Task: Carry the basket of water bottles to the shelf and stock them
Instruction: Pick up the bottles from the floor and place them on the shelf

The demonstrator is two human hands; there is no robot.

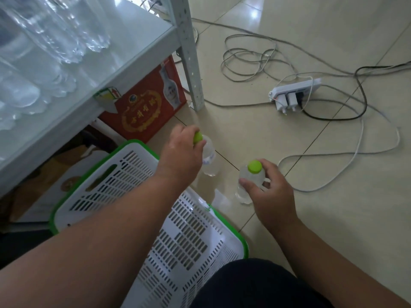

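A white slotted basket with a green rim (142, 203) lies on the floor below me, with no bottles visible inside. My left hand (180, 154) grips a clear water bottle with a green cap (210, 158) near its top, just past the basket's far edge. My right hand (271, 192) holds a second green-capped bottle (251, 181) upright over the tiled floor. Several clear bottles (44, 52) stand on the pale metal shelf (124, 52) at upper left.
A red printed carton (144, 107) and cardboard boxes sit under the shelf. The shelf's perforated upright post (191, 63) stands beside it. A white power strip (293, 94) and loose cables (255, 58) sprawl over the tiles at right. My dark-clothed knee is at the bottom.
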